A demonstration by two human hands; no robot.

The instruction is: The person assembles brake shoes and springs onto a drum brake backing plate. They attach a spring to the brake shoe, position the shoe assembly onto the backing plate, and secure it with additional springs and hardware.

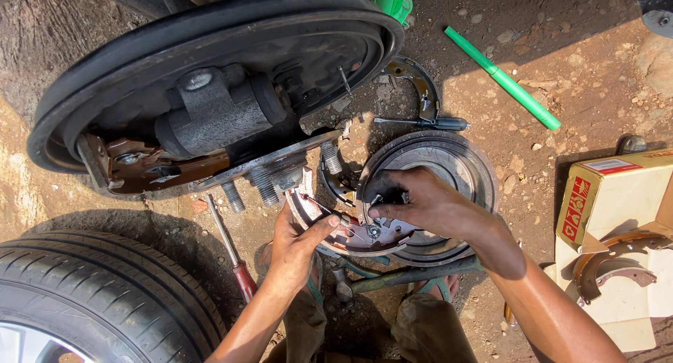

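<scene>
tyre (98, 293) lower left | hands (354, 219) together, gripping brake shoe (357, 237) | drum (449, 166) rim apparently touching

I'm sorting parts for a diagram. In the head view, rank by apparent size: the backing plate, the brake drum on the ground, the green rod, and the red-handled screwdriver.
1. Backing plate, though nearest the camera
2. Brake drum
3. Green rod and red-handled screwdriver: they look alike, so unranked

To the right of the brake drum (449, 159) you see one cardboard box (617, 195) on the ground, open, yellowish-brown. Its end facing the drum carries a red label (575, 207); a red-and-white label (608, 164) sits on the top edge.
</scene>
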